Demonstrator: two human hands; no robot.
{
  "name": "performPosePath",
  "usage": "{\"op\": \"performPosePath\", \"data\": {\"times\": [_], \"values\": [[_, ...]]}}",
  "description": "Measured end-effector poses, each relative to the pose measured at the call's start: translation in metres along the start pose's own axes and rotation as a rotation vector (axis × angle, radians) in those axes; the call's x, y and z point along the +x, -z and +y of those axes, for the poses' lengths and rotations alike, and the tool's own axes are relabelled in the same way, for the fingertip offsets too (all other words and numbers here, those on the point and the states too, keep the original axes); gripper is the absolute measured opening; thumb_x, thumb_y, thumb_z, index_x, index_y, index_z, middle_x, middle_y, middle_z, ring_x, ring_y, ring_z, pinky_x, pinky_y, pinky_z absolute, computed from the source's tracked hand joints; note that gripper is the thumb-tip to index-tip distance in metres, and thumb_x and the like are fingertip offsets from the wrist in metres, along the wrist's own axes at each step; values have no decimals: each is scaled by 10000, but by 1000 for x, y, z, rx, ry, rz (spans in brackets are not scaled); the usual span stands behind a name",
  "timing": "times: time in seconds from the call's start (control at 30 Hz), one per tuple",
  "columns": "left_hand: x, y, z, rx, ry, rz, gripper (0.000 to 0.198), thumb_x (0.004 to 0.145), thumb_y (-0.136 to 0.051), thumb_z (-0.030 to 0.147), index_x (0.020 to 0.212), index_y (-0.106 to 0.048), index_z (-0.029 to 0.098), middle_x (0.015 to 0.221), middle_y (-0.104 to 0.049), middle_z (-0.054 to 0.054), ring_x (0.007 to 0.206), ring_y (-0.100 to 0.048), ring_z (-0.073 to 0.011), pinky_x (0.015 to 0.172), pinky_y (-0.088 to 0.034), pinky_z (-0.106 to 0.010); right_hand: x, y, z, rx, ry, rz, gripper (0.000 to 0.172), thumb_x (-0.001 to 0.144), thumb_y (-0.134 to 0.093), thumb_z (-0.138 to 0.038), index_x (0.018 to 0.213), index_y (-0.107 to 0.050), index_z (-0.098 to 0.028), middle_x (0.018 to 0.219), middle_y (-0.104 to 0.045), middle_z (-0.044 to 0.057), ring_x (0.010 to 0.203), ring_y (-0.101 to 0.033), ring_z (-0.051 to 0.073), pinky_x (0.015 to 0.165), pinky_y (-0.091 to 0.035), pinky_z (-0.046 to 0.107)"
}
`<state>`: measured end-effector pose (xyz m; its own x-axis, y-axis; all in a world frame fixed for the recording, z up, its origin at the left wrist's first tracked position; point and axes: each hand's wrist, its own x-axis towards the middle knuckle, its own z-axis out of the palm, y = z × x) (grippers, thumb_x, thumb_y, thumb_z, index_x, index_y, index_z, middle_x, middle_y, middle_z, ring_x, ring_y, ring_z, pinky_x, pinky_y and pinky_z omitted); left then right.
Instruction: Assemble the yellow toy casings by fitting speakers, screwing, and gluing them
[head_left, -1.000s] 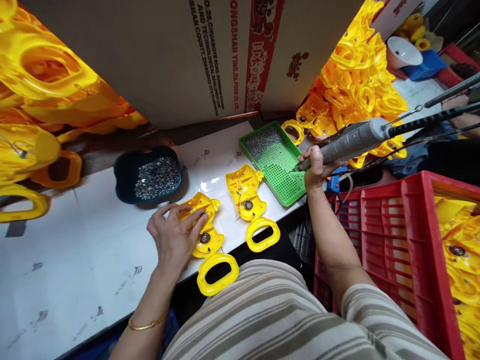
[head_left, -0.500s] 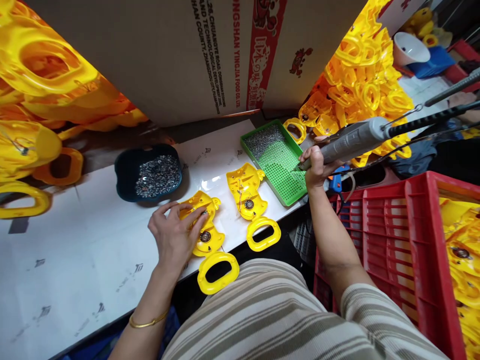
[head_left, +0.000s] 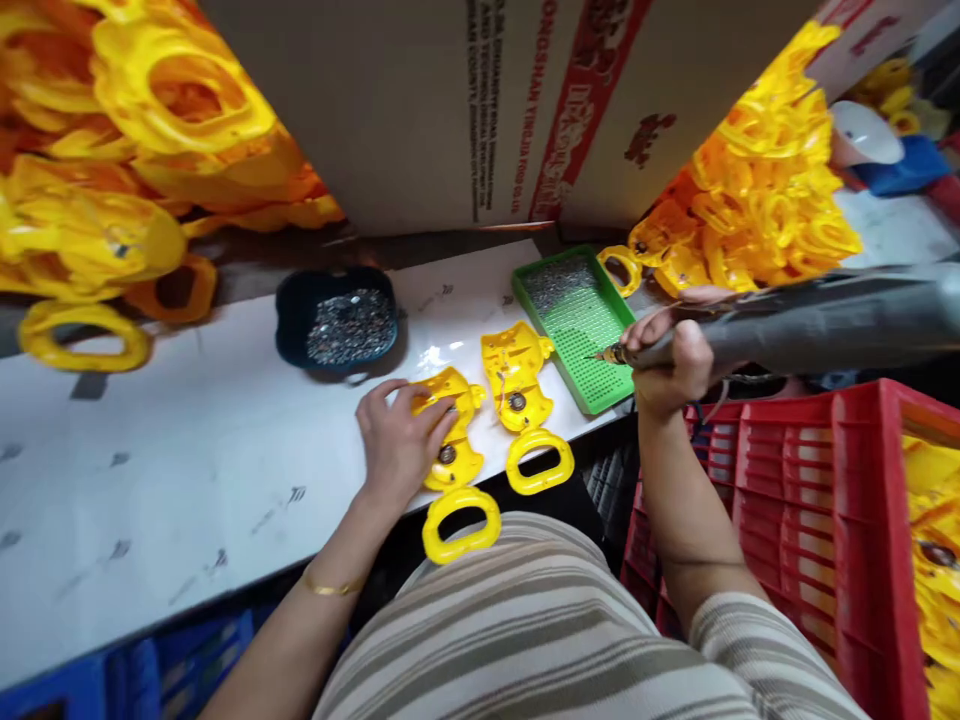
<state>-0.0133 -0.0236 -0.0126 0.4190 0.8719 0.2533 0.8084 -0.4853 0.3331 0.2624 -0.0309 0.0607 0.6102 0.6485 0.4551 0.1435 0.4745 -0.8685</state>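
Observation:
My left hand (head_left: 399, 437) lies over a yellow plastic shell (head_left: 463, 462), thumb and fingers closed on its upper part. Whether a small part sits between those fingertips I cannot tell. That shell has a round metal piece inside and an oval handle ring (head_left: 461, 525) at its near end. To its right lies a second open shell (head_left: 511, 365) with thin wires, a round metal piece and its own handle ring (head_left: 540, 462). My right hand (head_left: 671, 350) grips a grey electric screwdriver (head_left: 810, 322), held nearly level. Its bit points over the green perforated tray (head_left: 574, 330), which holds small screws.
A dark bowl (head_left: 289, 325) of small metal parts stands on the white-covered table (head_left: 187, 480). A large carton (head_left: 420, 120) rises behind. Yellow shells are piled at left (head_left: 150, 130) and right (head_left: 780, 190). A red crate (head_left: 870, 540) stands at my right, a blue crate (head_left: 180, 660) below the table.
The view has shifted, so the table things appear farther right. The screwdriver's body has swung lower and closer to the camera, its bit still over the green tray. My left hand stays on the same shell.

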Motion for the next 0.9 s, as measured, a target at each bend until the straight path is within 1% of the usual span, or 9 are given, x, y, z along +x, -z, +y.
{"op": "performPosePath", "data": {"times": [0.1, 0.17, 0.23, 0.33, 0.43, 0.5, 0.67, 0.8, 0.9], "values": [[2, -1, 12, 19, -25, -44, 175, 893, -619, 352, 942, -769, 277, 1056, -649, -72, 1138, -446, -313, 954, -323, -499, -22, -30, -19, 180, -4, -179, 220, 788, -616, -447, 800, -500, -261, 532, -424, -71, 410, -442, 105, 421, -445, 255], [4, -1, 15, 25, -17, -59, 168, 892, -622, 349, 950, -764, 280, 1072, -645, -73, 1145, -442, -310, 958, -320, -498, -39, -50, -22, 259, -27, -302, 188, 806, -611, -433, 842, -510, -278, 521, -421, -76, 389, -424, 109, 381, -424, 253], [5, 1, 17, 35, -4, -76, 164, 885, -631, 355, 958, -761, 286, 1088, -642, -72, 1148, -438, -312, 963, -315, -503, -55, -66, -17, 311, -58, -423, 163, 832, -591, -425, 893, -506, -300, 520, -419, -80, 387, -427, 118, 367, -412, 259], [6, 5, 18, 43, 7, -106, 143, 865, -659, 352, 947, -759, 291, 1106, -635, -71, 1151, -435, -314, 972, -303, -515, -72, -80, 2, 342, -71, -524, 186, 839, -596, -418, 972, -504, -327, 544, -454, -79, 409, -457, 136, 386, -420, 281], [7, 8, 20, 24, 14, -125, 125, 858, -667, 345, 903, -760, 275, 1111, -630, -72, 1154, -433, -311, 982, -297, -522, -78, -85, 21, 368, -80, -536, 248, 827, -628, -395, 1045, -532, -326, 583, -479, -76, 412, -455, 128, 401, -423, 283], [8, 10, 20, 13, 20, -135, 135, 864, -656, 352, 901, -760, 274, 1114, -631, -70, 1153, -431, -312, 985, -299, -527, -79, -87, 27, 388, -77, -530, 248, 833, -634, -377, 1058, -555, -310, 598, -482, -69, 418, -462, 118, 400, -418, 270], [9, 10, 19, 7, 21, -139, 148, 865, -653, 355, 940, -762, 290, 1107, -637, -70, 1147, -433, -316, 976, -312, -535, -78, -94, 24, 444, -81, -474, 220, 822, -658, -354, 1024, -597, -294, 604, -466, -62, 431, -468, 100, 396, -429, 240], [9, 11, 20, 3, 20, -145, 156, 863, -655, 345, 962, -761, 289, 1108, -635, -75, 1150, -434, -318, 975, -312, -538, -78, -95, 24, 399, -110, -495, 213, 825, -647, -375, 1022, -591, -316, 594, -460, -66, 439, -471, 104, 414, -450, 240], [9, 11, 20, 5, 21, -146, 151, 860, -658, 345, 953, -759, 285, 1113, -633, -75, 1156, -433, -320, 975, -312, -541, -79, -92, 30, 367, -105, -504, 224, 840, -627, -396, 1034, -551, -313, 605, -456, -63, 443, -472, 108, 422, -455, 249]]}}
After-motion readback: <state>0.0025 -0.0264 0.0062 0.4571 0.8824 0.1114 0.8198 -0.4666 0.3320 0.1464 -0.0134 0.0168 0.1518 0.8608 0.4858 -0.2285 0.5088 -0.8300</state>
